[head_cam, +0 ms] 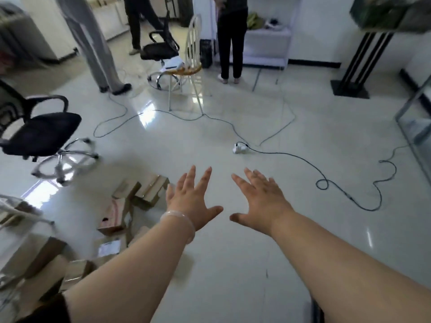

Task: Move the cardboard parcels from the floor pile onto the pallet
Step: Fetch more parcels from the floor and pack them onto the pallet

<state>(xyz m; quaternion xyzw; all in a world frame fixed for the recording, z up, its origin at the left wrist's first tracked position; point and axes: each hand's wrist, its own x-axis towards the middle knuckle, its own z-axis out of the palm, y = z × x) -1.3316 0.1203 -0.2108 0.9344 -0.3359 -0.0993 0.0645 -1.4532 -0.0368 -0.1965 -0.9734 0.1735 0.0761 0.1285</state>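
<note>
Several brown cardboard parcels (121, 206) lie in a loose pile on the shiny floor at the lower left. My left hand (191, 199) is stretched out in front of me with fingers spread and holds nothing; it hovers just right of the pile. A clear bangle sits on its wrist. My right hand (258, 201) is stretched out beside it, fingers spread, empty, over bare floor. No pallet is in view.
A black office chair (39, 134) stands at the left. A white wooden chair (189, 66) and another black chair stand farther back. Cables (326, 180) and a white power strip (239, 148) lie across the floor. Three people stand at the back. A black stand (359, 66) is at the right.
</note>
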